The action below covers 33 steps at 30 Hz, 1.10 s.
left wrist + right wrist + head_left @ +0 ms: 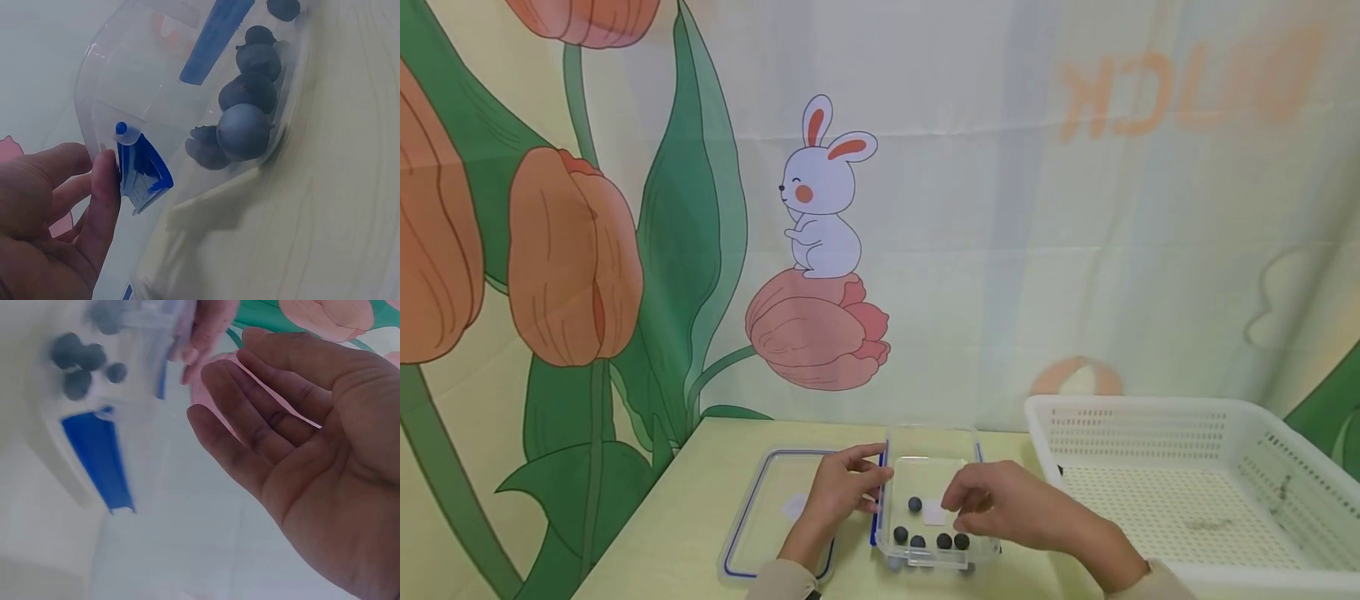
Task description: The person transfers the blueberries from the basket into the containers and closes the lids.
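Observation:
A clear plastic food container (925, 554) with blue latches stands on the table, and several blueberries (244, 131) lie in it along the near wall. My left hand (842, 487) grips the container's left wall by its rim, beside a blue latch (144, 172). Over the right side of the container hovers my right hand (1011, 504). Its fingers are loosely bent, and the right wrist view shows nothing between them. A small white square (934, 512) shows in the container, near a single blueberry (914, 504).
The container's lid (752, 517), clear with a blue seal, lies on the table (662, 517) to the left. A large white perforated basket (1150, 408) stands at the right. Behind the table hangs a printed curtain (962, 250).

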### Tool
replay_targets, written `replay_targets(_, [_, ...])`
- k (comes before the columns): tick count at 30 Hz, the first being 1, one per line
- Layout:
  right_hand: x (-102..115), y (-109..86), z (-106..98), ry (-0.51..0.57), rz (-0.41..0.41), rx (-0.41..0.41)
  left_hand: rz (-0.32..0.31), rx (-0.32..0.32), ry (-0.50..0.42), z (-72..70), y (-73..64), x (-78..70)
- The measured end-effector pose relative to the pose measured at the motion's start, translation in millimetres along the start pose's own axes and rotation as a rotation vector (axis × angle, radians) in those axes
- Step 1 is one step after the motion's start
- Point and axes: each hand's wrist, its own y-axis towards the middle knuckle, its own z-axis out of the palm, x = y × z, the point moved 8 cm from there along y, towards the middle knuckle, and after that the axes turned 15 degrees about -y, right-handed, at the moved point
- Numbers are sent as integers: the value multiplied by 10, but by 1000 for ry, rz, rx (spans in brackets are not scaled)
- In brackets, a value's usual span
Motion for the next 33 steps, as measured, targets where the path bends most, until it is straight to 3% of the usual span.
replay_targets(7, [138, -89, -472, -115, -33, -66, 9, 7, 1, 7, -13, -21])
replay_targets(12, [63, -142, -772, -152, -23, -108, 6, 0, 4, 7, -1, -15])
replay_targets(18, [-248, -202, -1023, -158, 75, -117, -8, -15, 17, -3, 11, 15])
replay_targets(23, [-539, -262, -1146, -180, 103, -143, -16, -17, 22, -11, 15, 27])
replay_targets(33, [-1109, -311, -1180, -166, 137, -138, 0, -11, 20, 0, -2, 0])
